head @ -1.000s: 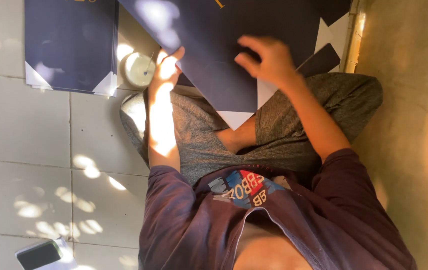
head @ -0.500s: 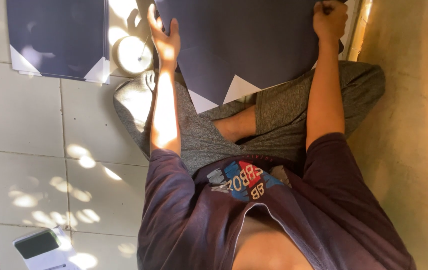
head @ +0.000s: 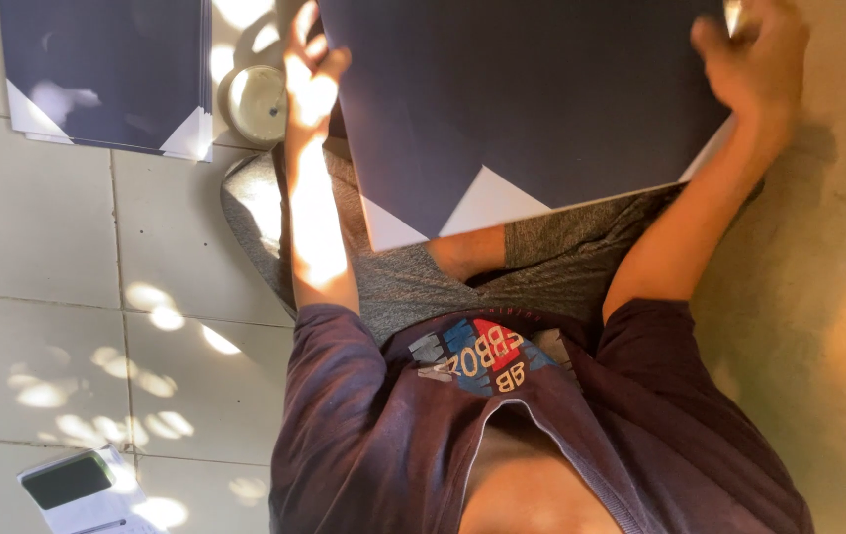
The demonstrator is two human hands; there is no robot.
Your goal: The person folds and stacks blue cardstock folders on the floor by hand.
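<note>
Seated cross-legged on a tiled floor [head: 47, 257], with a large dark navy sheet [head: 522, 99] lifted over the lap in grey shorts [head: 393, 282] – held by its two opposite sides, likely to keep so broad and thin a piece flat and unbent. White triangular corners showing along its lower edge, tilted slightly down toward the body.

Left hand [head: 309, 74] up at the sheet's left edge, forearm rising almost straight from the elbow, sunlit; fingers [head: 302, 30] spread and pressed along the edge, though whether pinching or merely steadying cannot be told. Right hand [head: 754, 54] at the upper right corner, arm stretched out and angled away from the torso, fingers curled over the edge – seemingly clamped on the sheet, somewhat blurred.

Beside the left knee, a stack of matching navy sheets [head: 106, 74] lying flat on the floor, white corners aligned, apparently kept as a neat pile within reach. Just right of that stack, a small round pale container [head: 255, 101], near the left wrist. At the lower left, well apart, a phone [head: 72, 482] resting on white paper
</note>
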